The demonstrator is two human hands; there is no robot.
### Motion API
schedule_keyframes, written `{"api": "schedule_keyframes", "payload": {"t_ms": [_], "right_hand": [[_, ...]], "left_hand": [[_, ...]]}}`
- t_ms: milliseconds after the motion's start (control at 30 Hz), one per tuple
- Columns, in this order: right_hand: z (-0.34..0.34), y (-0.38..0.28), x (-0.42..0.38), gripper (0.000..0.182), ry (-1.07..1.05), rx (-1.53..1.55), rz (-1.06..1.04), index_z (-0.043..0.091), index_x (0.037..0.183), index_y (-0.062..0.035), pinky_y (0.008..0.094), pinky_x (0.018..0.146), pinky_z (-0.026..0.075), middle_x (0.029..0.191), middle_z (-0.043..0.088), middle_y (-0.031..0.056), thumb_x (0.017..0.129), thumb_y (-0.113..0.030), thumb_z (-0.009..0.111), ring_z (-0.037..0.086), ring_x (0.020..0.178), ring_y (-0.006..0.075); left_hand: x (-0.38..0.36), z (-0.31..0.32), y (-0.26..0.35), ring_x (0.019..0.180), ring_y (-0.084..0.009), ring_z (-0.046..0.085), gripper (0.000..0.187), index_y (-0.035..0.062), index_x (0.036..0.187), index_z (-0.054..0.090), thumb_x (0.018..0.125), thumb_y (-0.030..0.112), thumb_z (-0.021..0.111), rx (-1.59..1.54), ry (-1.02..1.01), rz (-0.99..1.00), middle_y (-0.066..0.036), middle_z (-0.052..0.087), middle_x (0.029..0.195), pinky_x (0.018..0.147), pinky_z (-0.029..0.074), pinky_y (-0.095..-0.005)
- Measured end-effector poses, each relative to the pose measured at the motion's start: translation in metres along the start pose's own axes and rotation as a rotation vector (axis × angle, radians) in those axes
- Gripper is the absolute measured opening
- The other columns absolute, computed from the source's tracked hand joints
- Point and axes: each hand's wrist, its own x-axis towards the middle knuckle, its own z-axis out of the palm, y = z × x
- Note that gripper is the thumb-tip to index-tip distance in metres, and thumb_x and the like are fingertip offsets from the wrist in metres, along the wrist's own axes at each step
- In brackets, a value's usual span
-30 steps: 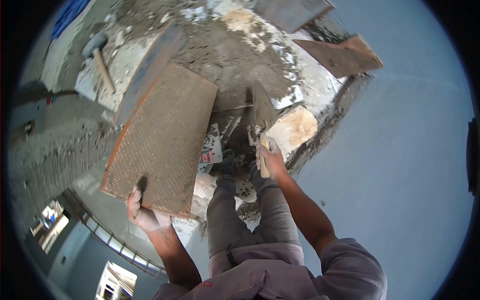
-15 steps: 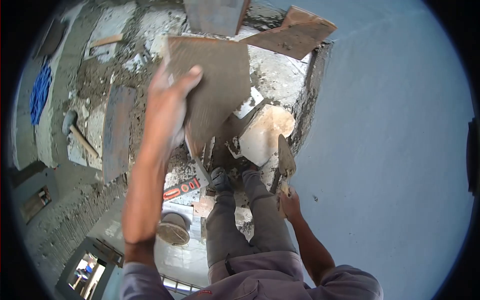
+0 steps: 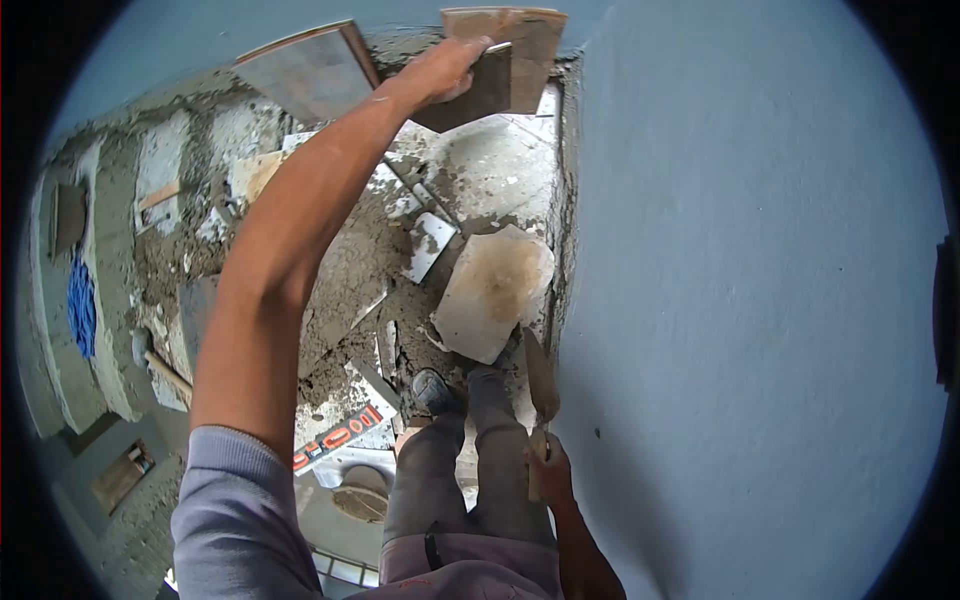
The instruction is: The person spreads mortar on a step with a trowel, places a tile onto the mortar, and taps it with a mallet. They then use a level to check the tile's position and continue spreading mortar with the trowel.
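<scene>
My left hand (image 3: 450,70) reaches out to the far wall, its fingers closed on the upper edge of a brown tile (image 3: 482,95). Behind that tile stands another brown tile (image 3: 532,60), leaning on the wall. Down at the right, beside my leg, my right hand (image 3: 550,468) is wrapped round the handle of a trowel (image 3: 540,375), whose blade points away from me. Just beyond my feet lies a pale, stained slab (image 3: 495,290), close to the trowel's tip.
A large tile (image 3: 310,75) leans at the far wall. Rubble and mortar cover the floor left of the slab. A red-marked level (image 3: 340,438), a bucket (image 3: 360,495), a hammer (image 3: 160,362) and a blue cloth (image 3: 81,308) lie to the left. A blue wall (image 3: 760,250) rises at the right.
My left hand has carried the brown tile away from me to the tiles at the far wall. The trowel stays in my right hand. The view has shifted.
</scene>
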Motion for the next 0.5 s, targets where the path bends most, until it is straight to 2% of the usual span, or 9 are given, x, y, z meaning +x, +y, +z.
{"api": "schedule_keyframes", "payload": {"t_ms": [33, 67, 100, 167, 200, 367, 433, 500], "right_hand": [[-0.002, 0.003, 0.0, 0.04, -0.012, 0.03, 0.03, 0.046, 0.117, -0.0009, 0.0272, 0.047, 0.046, 0.072, 0.055, 0.0051, 0.081, -0.013, 0.06, 0.054, 0.053, 0.0108], [-0.003, 0.005, 0.001, 0.04, -0.005, 0.043, 0.033, 0.046, 0.117, -0.0009, 0.0272, 0.047, 0.046, 0.072, 0.055, 0.0051, 0.081, -0.013, 0.06, 0.054, 0.053, 0.0108], [-0.005, 0.008, 0.0, 0.043, -0.01, 0.069, 0.048, 0.045, 0.119, -0.0009, 0.0271, 0.046, 0.046, 0.072, 0.055, 0.0052, 0.081, -0.013, 0.06, 0.053, 0.052, 0.011], [-0.006, 0.01, -0.003, 0.045, -0.011, 0.103, 0.067, 0.044, 0.12, -0.0009, 0.027, 0.046, 0.045, 0.072, 0.055, 0.0052, 0.081, -0.014, 0.061, 0.053, 0.051, 0.0112], [-0.006, 0.009, -0.005, 0.047, -0.008, 0.098, 0.086, 0.043, 0.122, -0.0012, 0.0269, 0.045, 0.045, 0.072, 0.055, 0.0053, 0.081, -0.014, 0.061, 0.053, 0.051, 0.0113], [-0.006, 0.016, -0.006, 0.051, -0.025, 0.071, 0.115, 0.041, 0.125, -0.002, 0.0267, 0.045, 0.045, 0.073, 0.056, 0.0057, 0.08, -0.016, 0.063, 0.054, 0.051, 0.0115], [-0.003, 0.016, -0.006, 0.054, -0.022, 0.118, 0.154, 0.045, 0.122, -0.0035, 0.0274, 0.047, 0.046, 0.076, 0.059, 0.0071, 0.077, -0.025, 0.066, 0.055, 0.052, 0.011], [-0.002, 0.017, -0.007, 0.054, -0.035, 0.12, 0.143, 0.046, 0.122, -0.0034, 0.0274, 0.047, 0.046, 0.076, 0.059, 0.0071, 0.077, -0.026, 0.066, 0.054, 0.052, 0.011]], "left_hand": [[0.009, 0.012, -0.004, 0.088, -0.0406, 0.056, 0.05, 0.0026, 0.124, 0.041, 0.075, 0.003, 0.051, 0.065, 0.034, 0.039, -0.025, 0.058, 0.091, 0.077, 0.046, -0.0471], [0.02, 0.016, -0.004, 0.09, -0.0404, 0.056, 0.051, 0.0038, 0.125, 0.04, 0.075, 0.002, 0.05, 0.065, -0.063, -0.009, -0.024, 0.058, 0.094, 0.079, 0.046, -0.0469], [0.029, 0.028, -0.01, 0.09, -0.0404, 0.056, 0.051, 0.0038, 0.125, 0.04, 0.075, 0.002, 0.05, 0.06, -0.069, 0.001, -0.024, 0.058, 0.094, 0.079, 0.046, -0.0469], [0.046, 0.045, -0.017, 0.091, -0.0401, 0.056, 0.051, 0.005, 0.125, 0.041, 0.075, 0.001, 0.049, 0.127, 0.011, 0.096, -0.024, 0.058, 0.095, 0.08, 0.045, -0.0469], [0.054, 0.049, -0.015, 0.093, -0.0393, 0.056, 0.052, 0.007, 0.126, 0.042, 0.075, 0.0, 0.049, 0.11, -0.081, 0.015, -0.023, 0.058, 0.098, 0.081, 0.046, -0.0463], [0.083, 0.071, -0.022, 0.091, -0.0403, 0.055, 0.055, 0.0069, 0.127, 0.04, 0.075, 0.0, 0.054, 0.188, -0.084, 0.066, -0.022, 0.058, 0.097, 0.081, 0.045, -0.0464], [0.092, 0.081, -0.028, 0.092, -0.0402, 0.055, 0.055, 0.0071, 0.127, 0.04, 0.075, -0.001, 0.054, 0.2, -0.085, 0.106, -0.022, 0.058, 0.098, 0.081, 0.045, -0.0464], [0.098, 0.085, -0.027, 0.092, -0.0403, 0.055, 0.056, 0.0076, 0.128, 0.04, 0.074, -0.002, 0.053, 0.215, -0.113, 0.089, -0.022, 0.058, 0.098, 0.081, 0.045, -0.0459]]}}
